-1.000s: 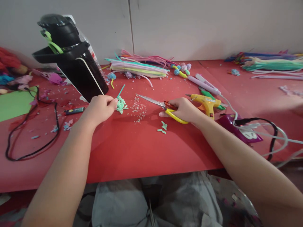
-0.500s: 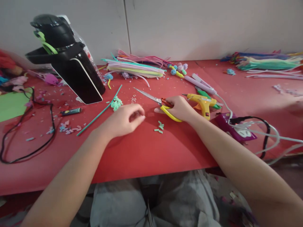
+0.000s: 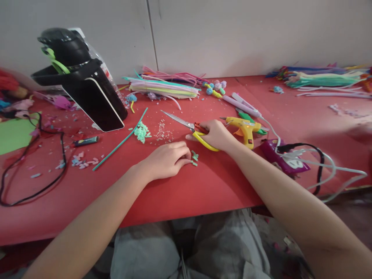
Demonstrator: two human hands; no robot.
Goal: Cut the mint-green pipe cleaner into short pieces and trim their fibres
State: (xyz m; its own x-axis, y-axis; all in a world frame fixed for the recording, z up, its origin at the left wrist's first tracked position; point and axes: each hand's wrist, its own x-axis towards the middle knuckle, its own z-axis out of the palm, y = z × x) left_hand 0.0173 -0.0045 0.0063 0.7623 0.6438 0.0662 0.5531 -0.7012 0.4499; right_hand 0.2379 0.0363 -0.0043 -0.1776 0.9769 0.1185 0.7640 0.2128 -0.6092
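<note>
My right hand (image 3: 216, 135) grips a pair of scissors (image 3: 203, 140) by its yellow and red handles. The blades point away to the upper left, above the table. My left hand (image 3: 170, 159) is curled, its thumb and fingertips at the edge of a few short green cut pieces (image 3: 195, 156). Whether a piece sits between those fingertips is hidden. A pile of pale green pieces (image 3: 141, 132) lies beyond my left hand, touching or close to a long green pipe cleaner (image 3: 120, 144). Tiny pale crumbs (image 3: 163, 131) are scattered between the pile and the scissors.
A yellow glue gun (image 3: 245, 127) and a lilac hot tool (image 3: 242, 105) lie right of the scissors, near a purple power strip (image 3: 286, 157) with cables. Pipe cleaner bundles (image 3: 164, 87) lie along the wall. A black bottle holder (image 3: 93, 97) stands left. A black cord loops there.
My left hand has moved right and nearer to me, from beside the green pile to the short cut pieces. More pale crumbs show where it was. My right hand still holds the scissors.
</note>
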